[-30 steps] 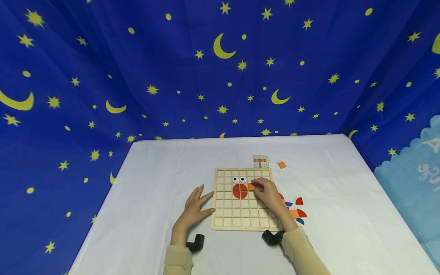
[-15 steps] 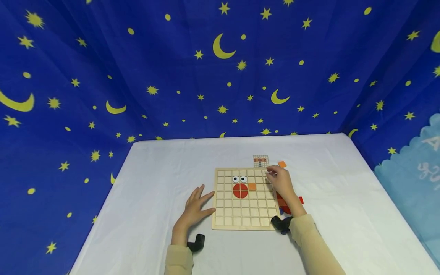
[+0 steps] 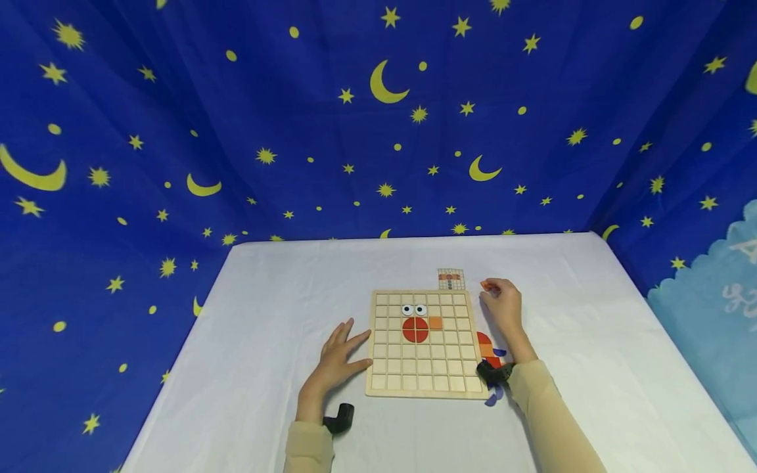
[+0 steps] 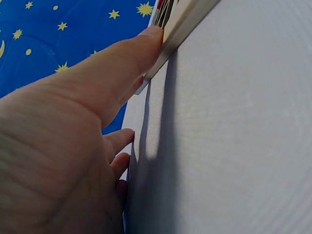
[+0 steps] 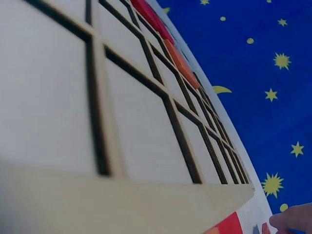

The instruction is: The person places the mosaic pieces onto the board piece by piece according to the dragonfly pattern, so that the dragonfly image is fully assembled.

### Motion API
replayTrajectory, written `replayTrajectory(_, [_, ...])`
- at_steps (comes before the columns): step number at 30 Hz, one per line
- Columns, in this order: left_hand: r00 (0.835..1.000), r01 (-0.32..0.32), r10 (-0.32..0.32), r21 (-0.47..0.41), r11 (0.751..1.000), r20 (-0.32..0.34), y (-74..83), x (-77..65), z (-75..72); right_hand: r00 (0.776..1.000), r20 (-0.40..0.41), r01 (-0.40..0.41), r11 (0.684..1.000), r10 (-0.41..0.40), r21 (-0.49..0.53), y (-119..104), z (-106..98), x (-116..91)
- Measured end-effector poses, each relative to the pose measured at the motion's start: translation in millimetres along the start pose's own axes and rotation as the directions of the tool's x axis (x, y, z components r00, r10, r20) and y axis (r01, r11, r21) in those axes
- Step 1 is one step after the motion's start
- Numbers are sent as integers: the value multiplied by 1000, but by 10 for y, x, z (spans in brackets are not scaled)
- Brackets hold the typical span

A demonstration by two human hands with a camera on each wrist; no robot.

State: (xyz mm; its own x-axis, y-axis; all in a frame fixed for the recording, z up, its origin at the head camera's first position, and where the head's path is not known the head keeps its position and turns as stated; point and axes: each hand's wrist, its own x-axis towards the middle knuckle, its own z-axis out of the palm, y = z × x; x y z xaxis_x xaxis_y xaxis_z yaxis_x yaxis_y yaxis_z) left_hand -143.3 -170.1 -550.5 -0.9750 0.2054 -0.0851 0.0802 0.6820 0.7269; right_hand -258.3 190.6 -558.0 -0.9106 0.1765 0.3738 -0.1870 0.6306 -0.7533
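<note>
A wooden grid board lies on the white table. Two round eye pieces sit in it above red quarter pieces forming a circle. Right of the circle, an orange square tile fills one cell. My right hand, beyond the board's upper right corner, pinches another orange square tile, mostly covered by the fingers. My left hand lies with spread fingers at the board's left side. In the left wrist view, its thumb touches the board's edge.
A small printed pattern card lies behind the board. Loose red pieces and blue half-round pieces lie along its right side, partly under my right wrist. A blue star-patterned cloth hangs behind the table.
My right hand let go of the orange tile in the board. It moved right and away from me to the loose orange tile and took hold of it. My left hand stayed put.
</note>
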Motion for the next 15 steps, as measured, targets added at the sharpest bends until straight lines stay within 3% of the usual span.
replayTrajectory(9, [1000, 1, -1, 16, 1000, 6, -11, 3, 17, 997, -45, -63, 998, 64, 12, 108, 19, 48])
replayTrajectory(15, [1000, 2, -2, 9, 1000, 3, -1, -1, 4, 996, -22, -81, 997, 81, -12, 129, 25, 89])
